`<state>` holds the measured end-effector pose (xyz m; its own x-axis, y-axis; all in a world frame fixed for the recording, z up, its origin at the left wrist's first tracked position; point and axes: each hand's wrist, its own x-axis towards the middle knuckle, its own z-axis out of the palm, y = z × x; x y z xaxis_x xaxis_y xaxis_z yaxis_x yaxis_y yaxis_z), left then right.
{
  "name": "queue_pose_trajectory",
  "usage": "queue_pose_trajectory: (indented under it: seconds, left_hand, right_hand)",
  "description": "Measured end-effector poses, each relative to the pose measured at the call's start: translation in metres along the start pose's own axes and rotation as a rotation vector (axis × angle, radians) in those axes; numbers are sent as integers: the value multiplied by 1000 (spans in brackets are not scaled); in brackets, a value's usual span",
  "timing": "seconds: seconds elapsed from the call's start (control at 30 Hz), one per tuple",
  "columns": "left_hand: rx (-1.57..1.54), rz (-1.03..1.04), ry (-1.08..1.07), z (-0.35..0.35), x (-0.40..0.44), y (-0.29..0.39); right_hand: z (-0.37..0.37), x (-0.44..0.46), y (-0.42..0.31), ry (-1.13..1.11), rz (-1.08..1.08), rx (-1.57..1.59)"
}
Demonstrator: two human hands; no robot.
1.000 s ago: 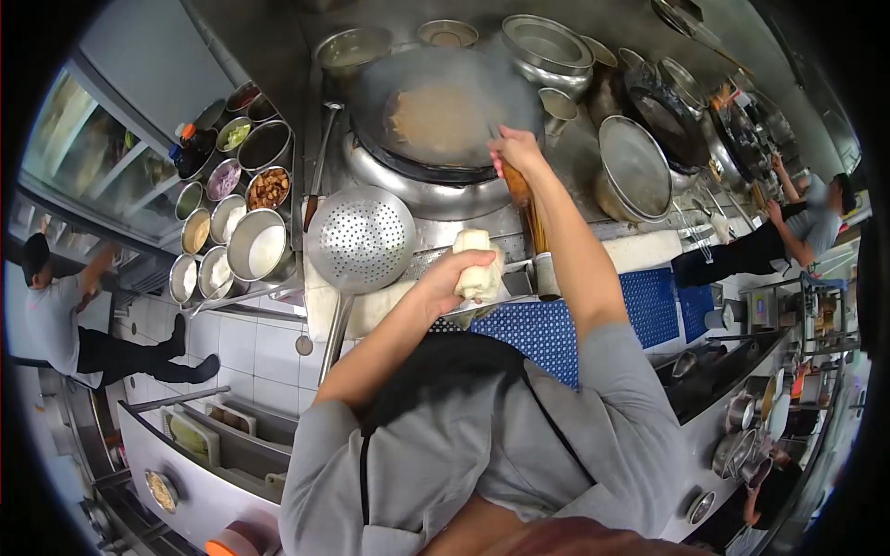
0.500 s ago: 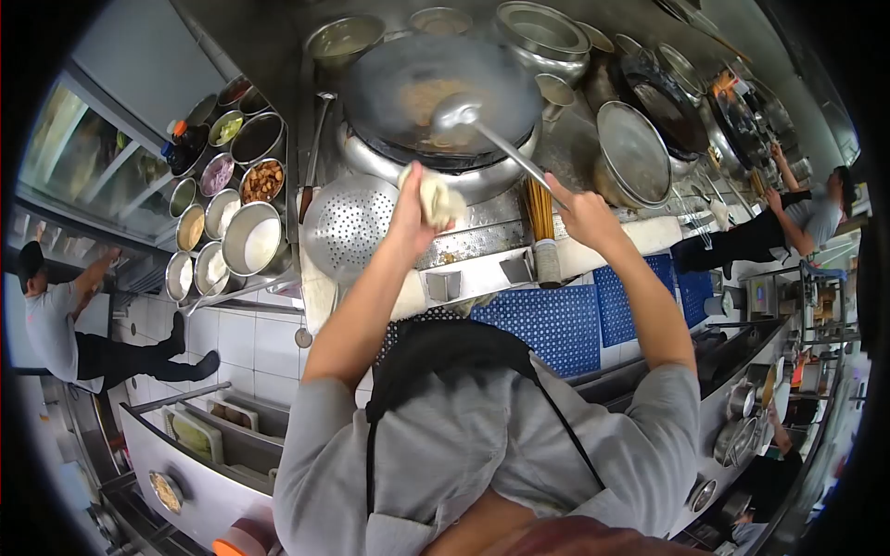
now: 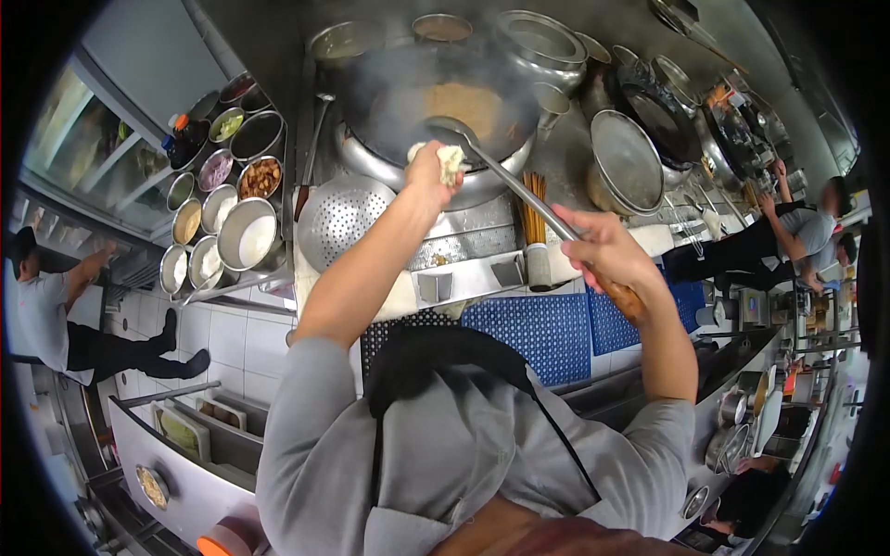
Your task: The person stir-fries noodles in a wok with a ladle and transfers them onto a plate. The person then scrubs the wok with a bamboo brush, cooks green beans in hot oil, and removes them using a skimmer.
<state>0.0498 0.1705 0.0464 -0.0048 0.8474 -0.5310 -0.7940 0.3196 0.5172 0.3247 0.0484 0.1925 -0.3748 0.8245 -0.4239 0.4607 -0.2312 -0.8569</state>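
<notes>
1. Ladle [image 3: 533, 197]: located over the near side of the wok [image 3: 378, 97]. Its long axis runs diagonally, from far left to near right. The bowl end points far left, into the steam; the wooden grip end points near right, toward the person's forearm.
2. Right hand [image 3: 607, 248]: closed around the ladle where the metal shaft meets the wooden grip.
3. Left hand [image 3: 432, 176]: closed on a bunched pale cloth [image 3: 451, 161], held at the near rim of the wok, just left of the ladle shaft. Contact between cloth and rim cannot be determined.
4. Wok contents: brown food [image 3: 464, 107], partly veiled by steam, far of the ladle bowl.
5. Perforated strainer [image 3: 345, 221]: on the surface [image 3: 477, 243], near and left of the wok.
6. Bamboo brush [image 3: 535, 218]: between strainer and right hand; long axis near to far, bristles pointing far, bound end near.
7. Metal containers [image 3: 248, 233]: grouped left of the strainer.
</notes>
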Motion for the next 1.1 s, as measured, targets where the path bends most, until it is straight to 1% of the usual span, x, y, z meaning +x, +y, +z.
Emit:
queue_pose_trajectory:
  seconds: [0.03,0.13,0.2,0.27,0.3,0.33,0.4,0.43,0.47,0.5,0.57,0.6,0.67,0.7,0.73,0.77,0.83,0.9,0.93,1.0,1.07,1.1]
  left_hand:
    - [44,-35,10,9,-25,5]
    - [14,-19,-14,6,-31,-1]
    - [-25,68,-17,-14,-24,-24]
    - [-53,185,-17,-34,-42,-51]
    - [-42,177,-27,-45,-58,-62]
    - [-33,171,-40,-54,-71,-70]
    - [41,-39,55,-58,-100,-62]
    - [48,-73,76,-29,-127,-43]
    - [6,-99,-14,-23,-117,-31]
    - [-13,-138,-66,-3,-115,-10]
    - [-26,-108,-44,12,-77,9]
    - [-34,-29,-49,6,-60,1]
    - [-50,127,-59,-21,-24,-29]
    - [-99,159,-49,-32,-19,-46]
    - [-80,101,-2,-37,-35,-54]
    - [-32,79,-18,-45,-58,-64]
    - [12,56,-39,-33,-76,-49]
    - [3,12,-15,-21,-88,-34]
    - [-4,31,-58,-17,-72,-23]
    - [-42,72,-42,-14,-37,-10]
    - [-28,105,-75,-22,9,-4]
    - [-69,117,-184,-27,28,-4]
  right_hand:
    - [-4,-5,-3,-27,32,-21]
    - [-1,13,-12,40,0,-162]
    - [8,39,-5,101,-81,-302]
    - [20,59,-1,203,-163,-391]
    - [16,71,17,231,-311,-441]
    - [20,58,5,194,-214,-370]
    - [14,40,-10,132,-92,-351]
    - [7,38,-16,93,-76,-330]
    - [4,35,-20,44,-44,-307]
    - [3,36,-29,24,-19,-314]
    - [1,58,-31,-3,-91,-403]
    - [1,72,-28,-6,-113,-440]
    - [17,96,-9,156,-260,-633]
    - [21,111,3,252,-344,-730]
    - [25,121,28,415,-539,-911]
    - [24,117,43,455,-657,-878]
    - [17,88,43,375,-563,-624]
    - [11,16,6,119,-104,-163]
    - [5,2,5,78,-98,-145]
    - [-9,-10,9,64,-24,-153]
    - [-7,8,23,136,-116,-276]
    - [-9,16,34,208,-145,-328]
